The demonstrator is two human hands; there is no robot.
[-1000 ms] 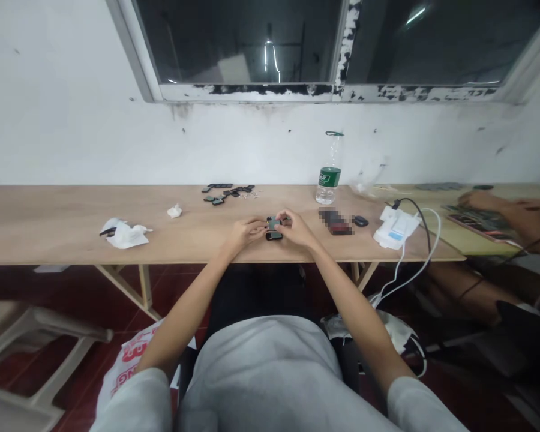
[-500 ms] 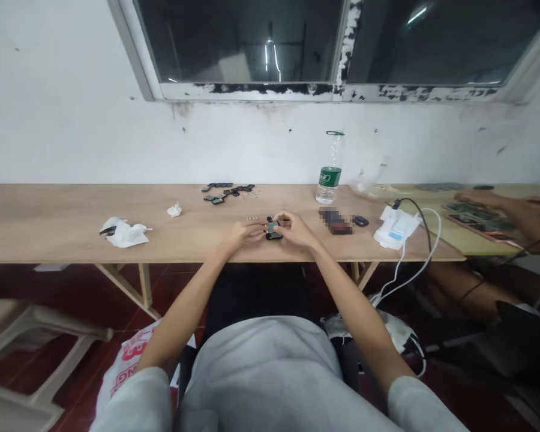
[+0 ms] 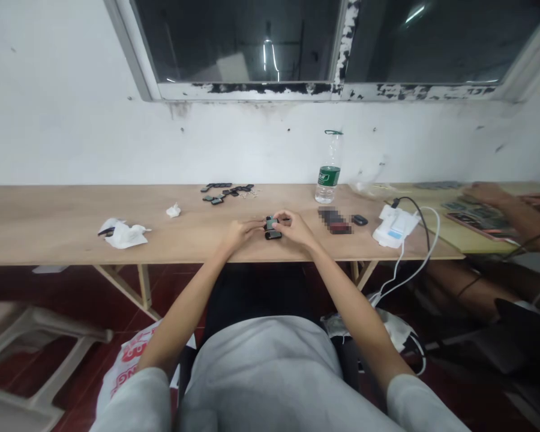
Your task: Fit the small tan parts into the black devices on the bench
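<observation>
A small flat dark rectangular piece with a grey-green face is held just above the near part of the table, between my two hands. My right hand pinches its right side with thumb and bent forefinger. From the other side, the fingers of my left hand close in on its left edge, partly hiding it. Just below it, nearer to me, lies another small black piece with a greyish face. Whether the two pieces touch is too small to tell.
Several similar dark pieces and small whitish bits lie near the wall. A water bottle, a pixelated object, a black oval item and a white power strip stand rightward. Crumpled tissues lie left. A co-worker's hand is far right.
The grey-faced piece has moved slightly away from me, and more of the black piece below it shows. My hands have barely shifted. The co-worker's hand has moved a little.
</observation>
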